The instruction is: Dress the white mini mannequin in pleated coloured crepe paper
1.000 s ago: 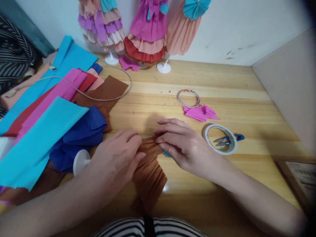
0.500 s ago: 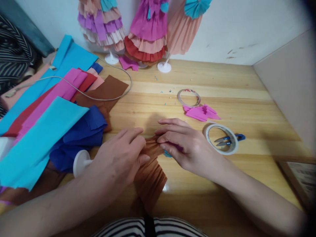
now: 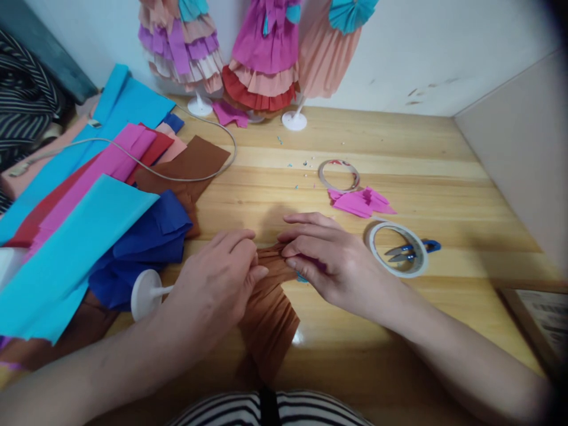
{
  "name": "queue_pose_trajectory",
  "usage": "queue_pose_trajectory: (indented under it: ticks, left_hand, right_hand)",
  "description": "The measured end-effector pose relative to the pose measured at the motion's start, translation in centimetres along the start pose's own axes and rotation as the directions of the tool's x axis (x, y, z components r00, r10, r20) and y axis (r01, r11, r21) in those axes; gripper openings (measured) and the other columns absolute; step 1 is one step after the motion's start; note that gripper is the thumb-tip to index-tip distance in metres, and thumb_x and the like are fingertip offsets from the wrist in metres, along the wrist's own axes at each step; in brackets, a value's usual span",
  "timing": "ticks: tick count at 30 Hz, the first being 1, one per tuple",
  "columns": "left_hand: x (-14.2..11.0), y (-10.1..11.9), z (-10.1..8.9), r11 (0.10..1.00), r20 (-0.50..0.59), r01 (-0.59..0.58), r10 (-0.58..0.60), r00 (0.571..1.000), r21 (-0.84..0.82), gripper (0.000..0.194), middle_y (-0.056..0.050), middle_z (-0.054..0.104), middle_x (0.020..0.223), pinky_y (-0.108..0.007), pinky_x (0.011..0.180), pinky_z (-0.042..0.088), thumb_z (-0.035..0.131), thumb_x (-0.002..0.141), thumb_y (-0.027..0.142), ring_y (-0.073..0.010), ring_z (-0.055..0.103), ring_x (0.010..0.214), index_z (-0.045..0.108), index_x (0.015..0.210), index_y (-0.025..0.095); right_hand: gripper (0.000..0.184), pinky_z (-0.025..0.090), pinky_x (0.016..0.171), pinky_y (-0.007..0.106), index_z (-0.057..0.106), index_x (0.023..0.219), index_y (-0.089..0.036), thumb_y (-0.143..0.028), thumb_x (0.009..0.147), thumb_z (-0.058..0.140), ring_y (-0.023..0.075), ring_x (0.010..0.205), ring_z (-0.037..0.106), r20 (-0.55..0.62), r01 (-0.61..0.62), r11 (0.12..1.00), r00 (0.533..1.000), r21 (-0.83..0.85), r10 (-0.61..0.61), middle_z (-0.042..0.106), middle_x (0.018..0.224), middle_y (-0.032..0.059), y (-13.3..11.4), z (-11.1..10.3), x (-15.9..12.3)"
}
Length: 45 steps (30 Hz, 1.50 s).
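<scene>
Brown crepe paper [image 3: 273, 313], finely pleated, hangs between my two hands and fans out toward the table's front edge. My left hand [image 3: 217, 278] pinches its upper edge between thumb and fingers. On the other side, my right hand [image 3: 328, 254] grips the gathered edge with thumb and forefinger, its other fingers stretched above. A bit of turquoise paper [image 3: 302, 277] and something purple peep out beneath my right palm. Left of my left hand lies a white stand [image 3: 145, 294] on its side; its rod disappears behind that hand.
Folded crepe paper sheets [image 3: 80, 254] pile up at left, crossed by a grey cable [image 3: 168, 177]. At right are a tape roll [image 3: 421, 260] around blue-handled thread snips [image 3: 406, 253], a thinner ring [image 3: 322, 177] and pink scraps [image 3: 361, 203]. Paper-dressed figures [image 3: 266, 59] stand along the wall.
My left hand has shifted slightly left, showing a little more pleated paper between the hands and more of the white stand's rod. My right hand stays nearly still.
</scene>
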<state>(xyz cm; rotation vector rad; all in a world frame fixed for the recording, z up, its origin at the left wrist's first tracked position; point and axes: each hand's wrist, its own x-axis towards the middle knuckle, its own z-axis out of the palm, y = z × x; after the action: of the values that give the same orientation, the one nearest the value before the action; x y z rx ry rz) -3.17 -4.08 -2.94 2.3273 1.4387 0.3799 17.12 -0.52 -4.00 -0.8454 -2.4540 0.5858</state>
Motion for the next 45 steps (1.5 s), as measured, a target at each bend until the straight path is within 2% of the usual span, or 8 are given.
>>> queue_pose_trajectory:
  ticks: [5, 10, 14, 19, 25, 33, 40, 45]
  left_hand:
    - [0.3, 0.0, 0.0, 0.993, 0.077, 0.115, -0.118, 0.99, 0.036, 0.014, -0.005, 0.063, 0.077, -0.036, 0.065, 0.049, 0.046, 0.089, 0.018, -0.0221, 0.061, 0.073, 0.053, 0.077, 0.018]
    - [0.1, -0.3, -0.1, 0.992, 0.122, 0.129, -0.129, 0.984, 0.01, 0.01, -0.003, 0.063, 0.077, -0.034, 0.065, 0.048, 0.048, 0.087, 0.015, -0.0205, 0.061, 0.073, 0.055, 0.081, 0.017]
    - [0.0, -0.3, 0.1, 0.997, 0.046, 0.071, -0.07, 0.996, -0.021, 0.012, -0.004, 0.066, 0.086, -0.034, 0.07, 0.051, 0.048, 0.086, 0.012, -0.0208, 0.063, 0.08, 0.058, 0.089, 0.017]
    - [0.2, -0.4, 0.8, 0.995, -0.089, -0.089, 0.086, 0.992, -0.033, 0.016, -0.006, 0.069, 0.094, -0.032, 0.075, 0.054, 0.047, 0.086, 0.008, -0.0191, 0.064, 0.085, 0.061, 0.087, 0.016]
    - [0.1, -0.8, 1.2, 0.99, -0.074, -0.142, 0.14, 0.987, -0.013, 0.021, -0.005, 0.07, 0.081, -0.031, 0.073, 0.056, 0.047, 0.088, 0.009, -0.0182, 0.065, 0.078, 0.065, 0.081, 0.015]
    - [0.1, -0.4, 1.1, 0.983, -0.134, -0.182, 0.182, 0.974, 0.017, 0.023, -0.006, 0.073, 0.09, -0.031, 0.07, 0.059, 0.044, 0.087, 0.006, -0.018, 0.068, 0.079, 0.065, 0.092, 0.015]
    - [-0.1, -0.5, 1.4, 0.967, -0.135, -0.249, 0.253, 0.958, 0.046, 0.026, -0.007, 0.074, 0.094, -0.033, 0.069, 0.06, 0.041, 0.088, 0.004, -0.0194, 0.07, 0.08, 0.064, 0.094, 0.013]
    - [-0.1, -0.4, 1.2, 0.968, -0.135, -0.241, 0.249, 0.959, 0.071, 0.021, -0.008, 0.074, 0.093, -0.032, 0.068, 0.06, 0.044, 0.089, 0.01, -0.0187, 0.069, 0.077, 0.065, 0.092, 0.014]
  right_hand:
    - [0.017, 0.052, 0.096, 0.044, 0.061, 0.079, -0.018, -0.007, 0.087, 0.051, 0.023, 0.096, 0.065, 0.005, -0.012, 1.0, 1.0, 0.005, 0.012, 0.067, 0.073, 0.0052, 0.0, 0.0, -0.1]
    - [0.014, 0.052, 0.095, 0.045, 0.061, 0.083, -0.017, -0.007, 0.087, 0.052, 0.0257, 0.105, 0.063, 0.001, -0.049, 0.999, 0.999, 0.008, 0.049, 0.071, 0.083, 0.0074, 0.2, 0.1, -0.3]
    - [0.018, 0.053, 0.093, 0.046, 0.061, 0.093, -0.017, -0.004, 0.084, 0.052, 0.0275, 0.111, 0.06, -0.004, -0.074, 0.997, 0.997, 0.012, 0.074, 0.072, 0.091, 0.0084, 0.2, 0.2, -0.4]
    - [0.025, 0.053, 0.092, 0.045, 0.062, 0.1, -0.016, -0.002, 0.082, 0.052, 0.0283, 0.112, 0.06, -0.009, -0.075, 0.997, 0.997, -0.013, 0.075, 0.072, 0.097, 0.01, 0.2, 0.3, -0.4]
    - [0.021, 0.053, 0.093, 0.046, 0.063, 0.101, -0.011, -0.005, 0.083, 0.054, 0.0293, 0.112, 0.06, -0.017, -0.08, 0.997, 0.997, -0.015, 0.08, 0.071, 0.097, 0.0123, 0.2, 0.3, -0.4]
    - [0.014, 0.051, 0.095, 0.048, 0.067, 0.088, -0.015, -0.01, 0.088, 0.053, 0.0268, 0.105, 0.063, -0.041, -0.028, 0.998, 0.999, -0.055, 0.026, 0.073, 0.089, 0.0097, 0.5, 0.6, -0.4]
    - [0.022, 0.052, 0.09, 0.049, 0.07, 0.096, -0.014, -0.005, 0.085, 0.052, 0.0313, 0.114, 0.057, -0.023, 0.024, 0.991, 0.999, -0.135, -0.028, 0.071, 0.106, 0.0116, 0.1, 0.4, -0.4]
    - [0.022, 0.051, 0.093, 0.048, 0.071, 0.092, -0.015, -0.005, 0.084, 0.053, 0.0301, 0.115, 0.056, -0.014, 0.02, 0.993, 1.0, -0.113, -0.021, 0.071, 0.105, 0.0106, 0.3, 0.5, -0.3]
